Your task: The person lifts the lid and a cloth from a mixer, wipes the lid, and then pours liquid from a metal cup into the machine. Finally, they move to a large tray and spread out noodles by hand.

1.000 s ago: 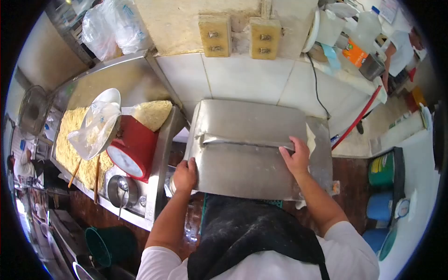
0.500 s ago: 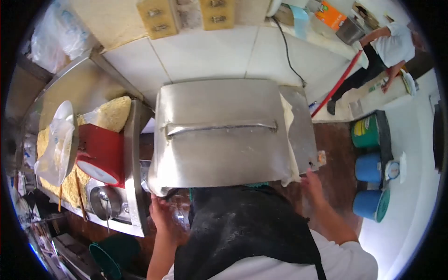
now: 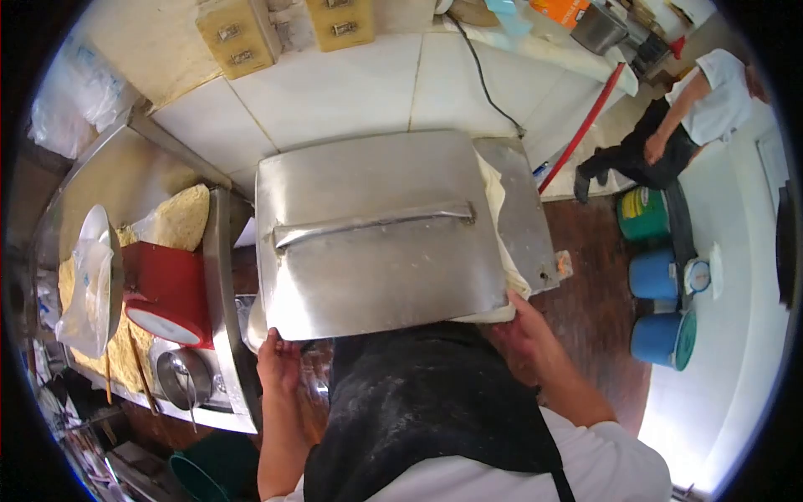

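Note:
A large stainless steel lid (image 3: 368, 276) with a long bar handle (image 3: 376, 222) lies in front of me, slightly tilted. Pale cloth (image 3: 495, 201) sticks out from beneath its right side. My left hand (image 3: 278, 361) is closed at the lid's near left corner, thumb against the edge and the other fingers partly hidden. At the near right corner, my right hand (image 3: 520, 325) grips the lid's edge beside the cloth; its fingers underneath are hidden.
On the left, a metal counter (image 3: 219, 276) holds a red scale (image 3: 171, 289), a yellowish crumbly mass (image 3: 71, 284) and a metal pot (image 3: 182, 376). Blue buckets (image 3: 654, 276) stand along the right wall. A person (image 3: 711, 100) is at the far right, near a red pole (image 3: 581, 130).
My right hand moved inward to the lid's near right corner. The lid now sits at a slight angle, and my left hand touches its corner. The other person's arm and legs shifted.

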Tool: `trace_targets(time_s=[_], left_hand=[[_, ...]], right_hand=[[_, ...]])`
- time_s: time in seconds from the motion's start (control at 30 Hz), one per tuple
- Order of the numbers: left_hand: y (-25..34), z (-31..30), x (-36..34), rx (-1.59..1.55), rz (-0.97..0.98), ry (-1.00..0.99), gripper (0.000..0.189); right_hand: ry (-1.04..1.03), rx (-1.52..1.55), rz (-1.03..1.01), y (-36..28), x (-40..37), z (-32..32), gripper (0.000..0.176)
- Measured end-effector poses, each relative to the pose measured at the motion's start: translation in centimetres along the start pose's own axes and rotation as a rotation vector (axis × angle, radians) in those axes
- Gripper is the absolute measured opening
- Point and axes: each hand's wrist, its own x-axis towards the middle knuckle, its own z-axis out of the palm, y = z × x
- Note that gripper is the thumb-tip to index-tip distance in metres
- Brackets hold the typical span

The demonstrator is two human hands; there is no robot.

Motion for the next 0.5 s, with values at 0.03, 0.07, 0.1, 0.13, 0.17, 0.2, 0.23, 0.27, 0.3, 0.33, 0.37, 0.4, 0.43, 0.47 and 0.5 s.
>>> trace_targets(time_s=[0.03,0.07,0.1,0.13,0.17,0.2,0.23,0.27,0.3,0.33,0.37,0.4,0.43,0.47,0.5], left_hand=[[0.0,0.2,0.1,0.004,0.0,-0.006,0.015],[0.0,0.4,0.2,0.007,0.002,0.078,0.012],[0.1,0.6,0.2,0.008,0.005,0.162,0.01],[0.3,0.7,0.4,0.004,0.008,0.16,0.01],[0.4,0.4,0.5,0.006,-0.014,0.18,0.011],[0.8,0.3,0.3,0.011,-0.037,0.202,0.014],[0.9,0.4,0.2,0.011,-0.033,0.207,0.014],[0.9,0.6,0.2,0.039,-0.02,0.22,0.014],[1.0,0.9,0.1,0.069,-0.008,0.233,0.015],[1.1,0.8,0.1,0.069,-0.004,0.234,0.015],[1.2,0.6,0.1,0.06,0.014,0.223,0.015],[1.4,0.4,0.0,0.054,0.031,0.213,0.015],[2.2,1.8,-1.0,0.057,0.037,0.217,0.015],[3.1,3.3,-2.2,0.024,0.086,0.19,0.015],[3.7,4.1,-3.1,-0.009,0.134,0.166,0.016]], right_hand=[[0.001,0.006,-0.004,0.0,0.1,0.2,0.049],[0.008,0.018,-0.018,0.0,0.3,0.5,0.049],[0.013,0.027,-0.033,-0.1,0.5,0.7,0.049],[0.009,0.025,-0.036,-0.3,0.6,0.8,0.049],[0.009,-0.011,-0.036,-0.6,0.6,0.7,0.049],[0.01,-0.045,-0.032,-0.7,0.6,0.6,0.049],[0.006,-0.047,-0.028,-0.9,0.4,0.6,0.049],[0.013,-0.084,-0.023,-1.2,0.2,0.6,0.05],[0.022,-0.121,-0.018,-1.4,0.0,0.7,0.05],[0.017,-0.12,-0.017,-1.6,-0.2,1.0,0.05],[0.028,-0.078,-0.038,-1.7,-0.4,1.2,0.051],[0.039,-0.036,-0.057,-1.7,-0.7,1.5,0.052],[0.034,-0.033,-0.052,-1.9,-1.0,1.8,0.052],[0.045,-0.022,-0.168,-2.2,-1.5,2.2,0.054],[0.057,-0.013,-0.283,-2.6,-2.2,2.7,0.055]])
